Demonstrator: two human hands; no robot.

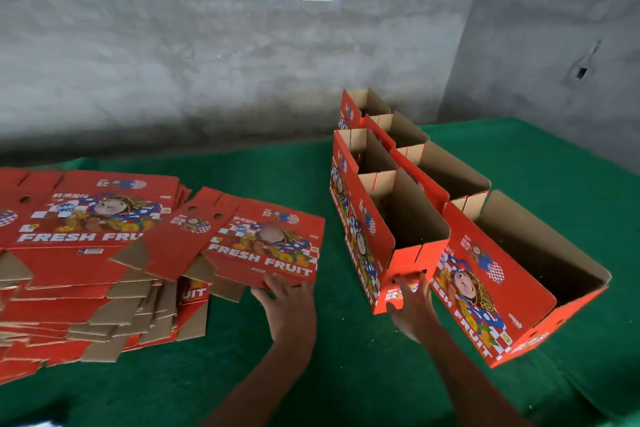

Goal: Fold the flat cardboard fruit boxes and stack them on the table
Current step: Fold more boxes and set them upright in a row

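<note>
A heap of flat red "FRESH FRUIT" cardboard boxes (86,253) lies on the left of the green table (311,374). One flat box (263,239) sits askew on the heap's right side, and my left hand (287,302) holds its near edge, fingers on top. Several folded, open-topped red boxes stand in two rows on the right. My right hand (410,302) rests with spread fingers on the near end flap of the closest box in the left row (398,246). A wider folded box (519,277) stands to its right.
A grey concrete wall (242,55) rises right behind the table, with a corner at the right. More folded boxes (398,135) line up toward the wall. Bare green cloth shows in front of my arms and at the far right.
</note>
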